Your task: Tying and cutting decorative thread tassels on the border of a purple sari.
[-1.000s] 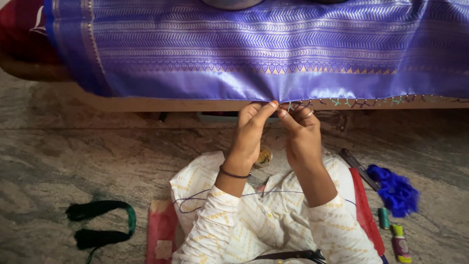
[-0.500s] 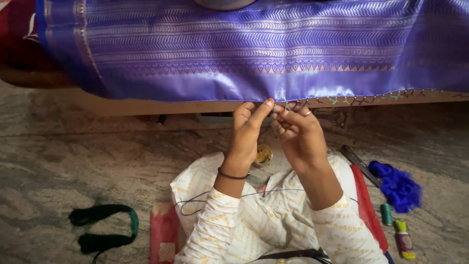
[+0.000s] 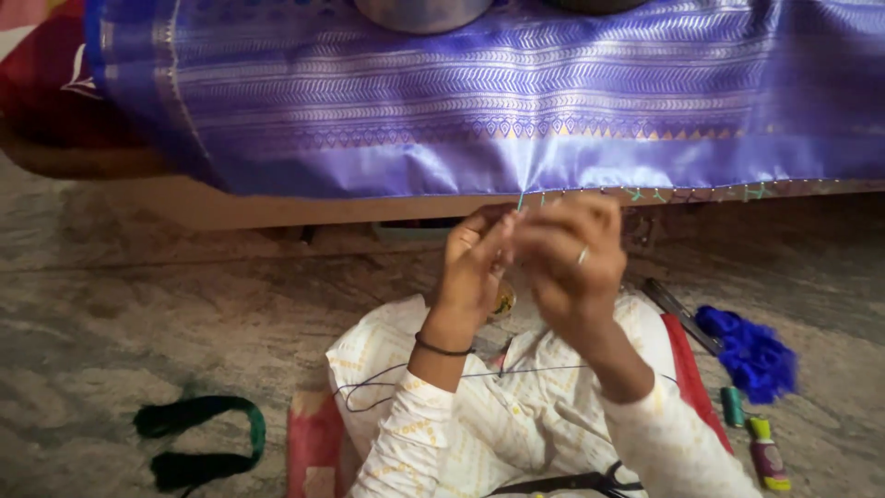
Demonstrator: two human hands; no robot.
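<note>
From the head view, both hands were raised together at the lower hem of a violet patterned cloth (image 3: 479, 101) that hung over the edge of a low platform, its long edge running left to right straight above the fingers. The left hand (image 3: 472, 267) and the right hand (image 3: 573, 254) met just under the hem, fingertips pinched together around a thin green thread (image 3: 520, 200) that rose almost upright from the pinch to the cloth's edge; both looked closed on it, though motion blur on the right hand kept the exact hold from being clear. The hem lay directly above the grip, touching it by way of the thread, and neither hand was clearly nearer, the left perhaps slightly lower. Along the hem to the right ran a row of small green stitches (image 3: 645, 194). A dark thread (image 3: 406, 383) trailed loosely across the lap below the wrists. On the floor to the right, well apart from the hands, lay a bundle of blue thread (image 3: 751, 350), a small green spool (image 3: 732, 406) and a yellow-green tube (image 3: 767, 454); to the left lay a dark green skein (image 3: 198, 438). A metal vessel (image 3: 422, 13) stood on the cloth above. Nothing stood between the fingers and the hem.
</note>
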